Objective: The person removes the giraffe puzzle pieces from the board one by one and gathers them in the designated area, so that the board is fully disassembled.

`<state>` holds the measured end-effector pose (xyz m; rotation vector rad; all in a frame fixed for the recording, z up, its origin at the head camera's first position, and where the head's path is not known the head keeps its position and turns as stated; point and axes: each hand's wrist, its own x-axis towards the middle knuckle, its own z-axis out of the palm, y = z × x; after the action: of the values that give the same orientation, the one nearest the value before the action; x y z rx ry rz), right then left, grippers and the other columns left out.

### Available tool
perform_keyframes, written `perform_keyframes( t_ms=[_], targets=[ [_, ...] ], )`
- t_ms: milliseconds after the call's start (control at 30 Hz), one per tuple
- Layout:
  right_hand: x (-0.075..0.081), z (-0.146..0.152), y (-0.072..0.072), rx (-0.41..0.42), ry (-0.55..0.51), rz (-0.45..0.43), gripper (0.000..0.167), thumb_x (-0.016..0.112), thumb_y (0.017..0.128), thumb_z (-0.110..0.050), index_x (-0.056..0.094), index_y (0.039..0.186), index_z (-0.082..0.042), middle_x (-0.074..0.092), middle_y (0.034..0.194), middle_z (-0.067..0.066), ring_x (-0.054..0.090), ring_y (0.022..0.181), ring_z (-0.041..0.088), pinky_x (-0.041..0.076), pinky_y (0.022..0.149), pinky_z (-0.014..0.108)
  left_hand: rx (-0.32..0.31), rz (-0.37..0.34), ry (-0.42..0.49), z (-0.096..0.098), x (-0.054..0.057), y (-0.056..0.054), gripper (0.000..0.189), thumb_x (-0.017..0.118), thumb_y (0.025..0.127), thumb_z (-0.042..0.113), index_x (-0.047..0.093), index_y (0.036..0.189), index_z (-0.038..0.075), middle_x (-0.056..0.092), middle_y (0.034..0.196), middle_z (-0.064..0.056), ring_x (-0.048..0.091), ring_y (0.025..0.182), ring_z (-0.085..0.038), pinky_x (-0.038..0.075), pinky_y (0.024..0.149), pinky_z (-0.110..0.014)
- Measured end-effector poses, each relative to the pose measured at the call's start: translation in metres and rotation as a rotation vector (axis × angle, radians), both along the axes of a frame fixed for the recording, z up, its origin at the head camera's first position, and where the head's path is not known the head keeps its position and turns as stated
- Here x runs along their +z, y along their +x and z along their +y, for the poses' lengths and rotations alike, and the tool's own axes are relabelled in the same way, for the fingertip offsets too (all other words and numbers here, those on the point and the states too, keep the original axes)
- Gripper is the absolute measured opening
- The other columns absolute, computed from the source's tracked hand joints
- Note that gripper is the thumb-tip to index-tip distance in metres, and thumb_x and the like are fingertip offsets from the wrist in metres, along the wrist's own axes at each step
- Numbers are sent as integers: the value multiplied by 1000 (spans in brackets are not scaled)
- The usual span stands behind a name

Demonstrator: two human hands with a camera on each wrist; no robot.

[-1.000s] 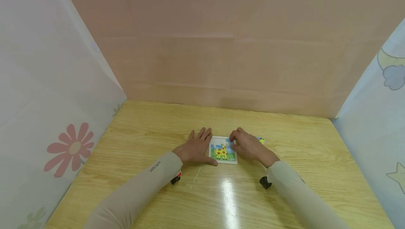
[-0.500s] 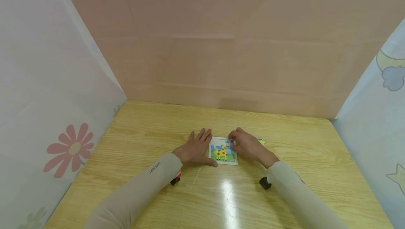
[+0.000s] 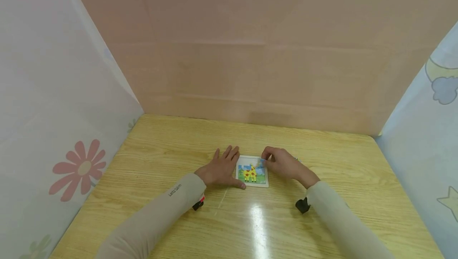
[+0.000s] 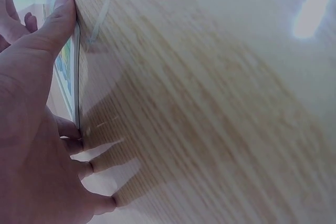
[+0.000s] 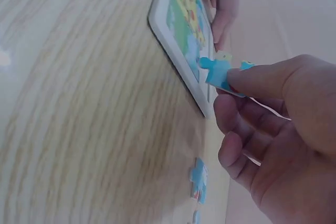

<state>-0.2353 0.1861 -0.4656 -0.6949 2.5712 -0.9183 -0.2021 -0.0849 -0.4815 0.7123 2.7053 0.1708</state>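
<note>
A small framed giraffe jigsaw puzzle point(image 3: 257, 185) lies flat on the table, partly filled, with bare white backing along its far side. My left hand point(image 3: 220, 170) rests at its left edge with the fingers spread, the thumb point(image 4: 62, 11) touching the frame near the front corner. Between thumb and fingers, my right hand point(image 3: 285, 164) pinches a blue puzzle piece point(image 5: 216, 73) with a little yellow on it. In the right wrist view this piece is tilted above the frame's far right part. The fingers hide some of it.
Loose puzzle pieces point(image 5: 198, 180) lie on the wooden table point(image 3: 171, 143) to the right of the frame, mostly hidden by my right hand in the head view. A tan backdrop point(image 3: 229, 72) stands behind the table, with patterned sheets at both sides.
My right hand has shifted slightly right and changed its angle. The red spot seen at its fingertips earlier is out of sight now. The left hand has stayed in place.
</note>
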Motion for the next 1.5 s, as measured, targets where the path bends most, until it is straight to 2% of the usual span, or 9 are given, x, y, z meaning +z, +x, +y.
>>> perform_keyframes(
  t_ms=[233, 400, 633, 933, 1133, 1500],
  targets=[
    [8, 15, 2, -33, -43, 31, 7, 63, 107, -16, 67, 110, -10, 69, 92, 12, 55, 76, 18, 47, 61, 25, -6, -5, -4, 0, -2, -1, 125, 61, 87, 87, 12, 173, 9, 2, 183, -7, 3, 171, -31, 13, 134, -65],
    [11, 36, 2, -41, -52, 41, 10, 62, 109, -16, 67, 113, -9, 69, 91, 11, 55, 71, 14, 48, 60, 26, -9, -4, -13, 0, -4, -1, 126, 60, 87, 87, 11, 173, 10, 1, 183, -7, 2, 171, -30, 13, 135, -64],
    [15, 67, 3, -102, -29, 56, 13, 61, 109, -15, 67, 117, -7, 70, 110, 13, 50, 66, 11, 45, 58, 26, -6, -5, -3, -1, -2, 0, 126, 62, 87, 86, 13, 173, 8, 4, 183, -8, 5, 170, -32, 14, 134, -65],
    [19, 105, 7, -146, 22, 59, 17, 60, 110, -15, 66, 120, -4, 69, 112, 15, 51, 69, 10, 49, 61, 26, -3, -4, 15, -1, -4, 0, 124, 62, 87, 85, 14, 172, 8, 5, 183, -8, 5, 171, -32, 14, 134, -66],
    [16, 123, 7, -176, 36, 15, 17, 59, 110, -15, 65, 120, -1, 67, 109, 14, 52, 70, 10, 50, 62, 26, -9, 8, 14, -2, -3, 0, 123, 62, 87, 85, 15, 172, 8, 6, 183, -9, 6, 170, -33, 15, 134, -66],
    [2, 138, 3, -180, 91, 34, 15, 59, 109, -12, 66, 118, -2, 69, 107, 13, 55, 77, 13, 47, 62, 25, -15, 11, 11, -1, 0, -1, 123, 62, 88, 84, 15, 172, 8, 6, 183, -10, 6, 170, -33, 15, 133, -67]
  ],
)
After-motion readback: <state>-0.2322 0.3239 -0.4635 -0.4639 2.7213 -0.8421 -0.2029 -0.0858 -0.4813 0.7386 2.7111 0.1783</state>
